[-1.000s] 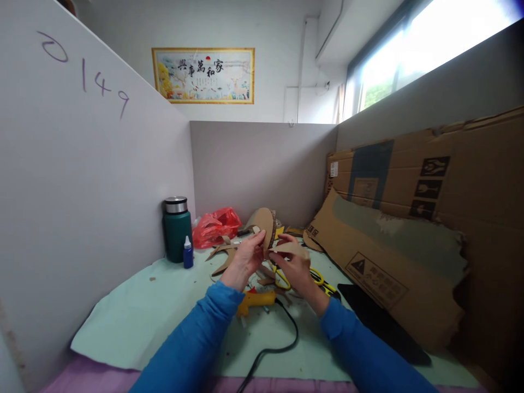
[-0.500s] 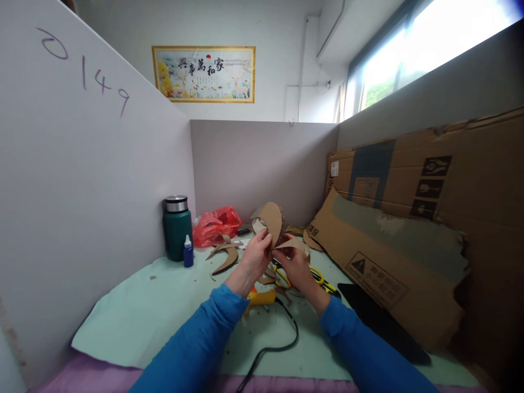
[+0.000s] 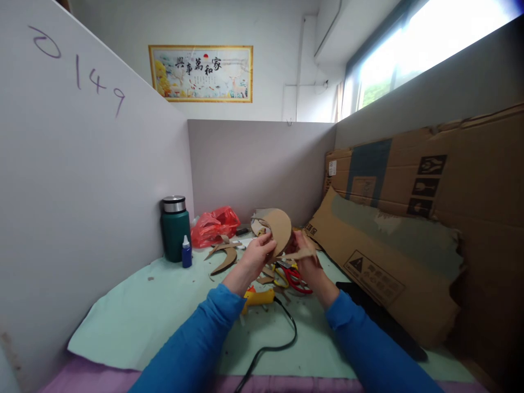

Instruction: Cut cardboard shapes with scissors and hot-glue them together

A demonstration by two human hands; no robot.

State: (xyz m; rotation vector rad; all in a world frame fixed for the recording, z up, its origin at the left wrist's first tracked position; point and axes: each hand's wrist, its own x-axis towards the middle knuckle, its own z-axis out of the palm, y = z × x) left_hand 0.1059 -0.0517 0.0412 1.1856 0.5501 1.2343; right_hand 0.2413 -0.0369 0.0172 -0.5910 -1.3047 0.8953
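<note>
A: What's the left hand (image 3: 256, 261) doing?
B: Holding a round cardboard disc (image 3: 281, 232) by its lower left edge, thumb across the face. The disc is up above the middle of the table (image 3: 172, 311).
A: And the right hand (image 3: 310, 262)?
B: Its fingers are near the disc's right edge, and a thin cardboard strip (image 3: 298, 255) runs from the disc's bottom across to it. I can't tell whether they pinch it.
A: What lies about them?
B: Red-handled scissors (image 3: 298, 280) just below the right hand, and a yellow glue gun (image 3: 258, 297) on the near side. To the left there's a curved cardboard offcut (image 3: 227, 261), with a red plastic bag (image 3: 215, 226) farther back.
</note>
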